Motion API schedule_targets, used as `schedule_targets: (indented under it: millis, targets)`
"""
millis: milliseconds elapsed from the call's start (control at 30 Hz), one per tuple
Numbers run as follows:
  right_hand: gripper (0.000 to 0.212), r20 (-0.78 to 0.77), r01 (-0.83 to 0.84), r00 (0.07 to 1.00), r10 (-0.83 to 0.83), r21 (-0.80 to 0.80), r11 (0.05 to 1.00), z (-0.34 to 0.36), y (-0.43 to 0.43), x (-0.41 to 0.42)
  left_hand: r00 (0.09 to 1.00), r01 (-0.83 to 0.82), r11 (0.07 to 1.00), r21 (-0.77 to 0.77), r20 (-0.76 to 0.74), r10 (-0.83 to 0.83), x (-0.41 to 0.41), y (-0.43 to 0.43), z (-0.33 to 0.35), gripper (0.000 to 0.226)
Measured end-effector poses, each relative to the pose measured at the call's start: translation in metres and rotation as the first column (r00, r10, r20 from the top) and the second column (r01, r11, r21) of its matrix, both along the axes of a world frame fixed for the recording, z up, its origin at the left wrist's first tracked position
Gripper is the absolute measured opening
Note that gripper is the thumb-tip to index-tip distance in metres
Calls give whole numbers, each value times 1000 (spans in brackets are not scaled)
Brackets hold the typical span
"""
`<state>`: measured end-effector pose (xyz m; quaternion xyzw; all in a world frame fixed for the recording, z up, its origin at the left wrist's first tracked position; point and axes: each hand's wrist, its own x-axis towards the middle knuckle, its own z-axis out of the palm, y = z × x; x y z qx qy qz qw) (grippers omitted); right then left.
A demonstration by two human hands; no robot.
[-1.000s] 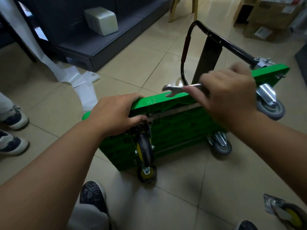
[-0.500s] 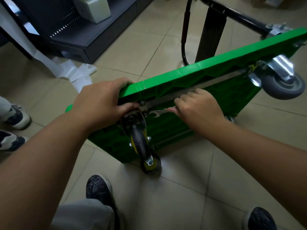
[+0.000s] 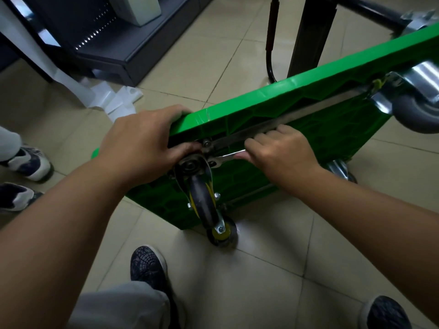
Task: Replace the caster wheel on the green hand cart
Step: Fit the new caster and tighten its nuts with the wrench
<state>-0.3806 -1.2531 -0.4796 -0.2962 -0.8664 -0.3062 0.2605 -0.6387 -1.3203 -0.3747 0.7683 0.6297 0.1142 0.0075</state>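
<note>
The cart [image 3: 297, 110] is stood on its long edge on the tiled floor [image 3: 273, 269], with its underside turned towards the camera. Its upper edge is gripped at the near corner by the left hand [image 3: 142, 148], with the fingers curled over the rim. A wrench [image 3: 229, 157] is held in the curled fingers of the right hand [image 3: 282, 148]. Its open end is set against the mounting plate of the caster [image 3: 204, 200], which is fixed at that near upper corner.

I can read no text, label, brand or number on anything in front of me here.
</note>
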Motion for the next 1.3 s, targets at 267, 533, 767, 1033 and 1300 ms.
schedule_targets:
  millis: [267,533,767,1033,1300]
  targets:
    - [49,-63,11,998,-12,-31,999,-14,8,4,1000,-3,1000,5,6,3,1,0,0,55]
    - [51,-220,30,973,-65,-161,987,-40,3,2,1000,-9,999,-51,20,10,3,-2,2,58]
    - [47,-436,75,873,-216,-318,945,-75,-19,-19,1000,-12,996,-84,-27,10,0,1,4,54]
    - [47,-548,86,789,-277,-348,934,-91,-24,-33,994,24,999,-47,-108,-29,1,1,4,52]
    - [47,-588,25,731,-346,-484,875,-94,-33,-42,995,29,998,-62,-97,-35,7,-1,7,52]
